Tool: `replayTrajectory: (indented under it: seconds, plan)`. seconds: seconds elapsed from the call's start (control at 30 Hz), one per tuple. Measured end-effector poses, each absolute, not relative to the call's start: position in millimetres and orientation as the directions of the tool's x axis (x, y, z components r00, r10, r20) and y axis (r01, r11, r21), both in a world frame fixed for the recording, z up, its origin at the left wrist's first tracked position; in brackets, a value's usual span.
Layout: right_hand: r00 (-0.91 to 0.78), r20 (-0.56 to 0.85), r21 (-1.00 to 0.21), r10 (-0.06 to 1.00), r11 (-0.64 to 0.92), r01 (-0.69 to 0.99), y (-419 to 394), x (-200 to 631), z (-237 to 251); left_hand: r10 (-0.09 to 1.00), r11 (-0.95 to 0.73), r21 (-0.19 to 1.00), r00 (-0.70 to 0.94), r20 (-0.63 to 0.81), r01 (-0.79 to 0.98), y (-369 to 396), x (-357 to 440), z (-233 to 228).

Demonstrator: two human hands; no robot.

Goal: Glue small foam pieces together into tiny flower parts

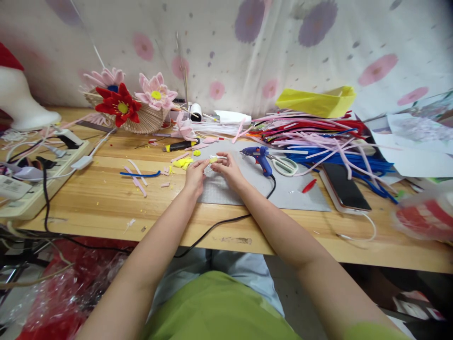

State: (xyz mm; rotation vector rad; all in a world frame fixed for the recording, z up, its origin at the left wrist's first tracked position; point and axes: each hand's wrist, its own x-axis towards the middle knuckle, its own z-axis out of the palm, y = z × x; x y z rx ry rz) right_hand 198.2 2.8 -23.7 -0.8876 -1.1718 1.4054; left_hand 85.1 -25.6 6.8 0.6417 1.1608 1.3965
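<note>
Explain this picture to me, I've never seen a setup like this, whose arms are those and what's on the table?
There's no machine here. One camera, worn on a person's head, looks forward and down at their own bare arms. The left hand and right hand meet at a small pale-yellow piece, held at the fingertips; its details are too small to tell. On the wooden table lie a grey mat, a blue glue gun, scissors and a phone.

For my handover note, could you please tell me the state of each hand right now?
Left hand: closed, holding a small yellow piece.
Right hand: at the same piece; whether its grip is closed cannot be told.
</note>
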Motion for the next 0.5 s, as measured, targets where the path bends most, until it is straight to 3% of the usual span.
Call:
replayTrajectory:
  seconds: [0.17, 0.5]
  plan:
    - [-0.166, 0.102, -0.98, 0.981, 0.071, -0.186, 1.5, 191.9, -25.5, 0.942, 0.124, 0.885, -0.228, -0.247, -0.448, -25.2, 86.1, 6.3]
    - [-0.132, 0.087, -0.981, 0.987, 0.062, -0.183, 1.1, 194.8, -23.4, 0.962, 0.145, 0.925, -0.168, -0.215, -0.352, -26.2, 86.1, 1.1]
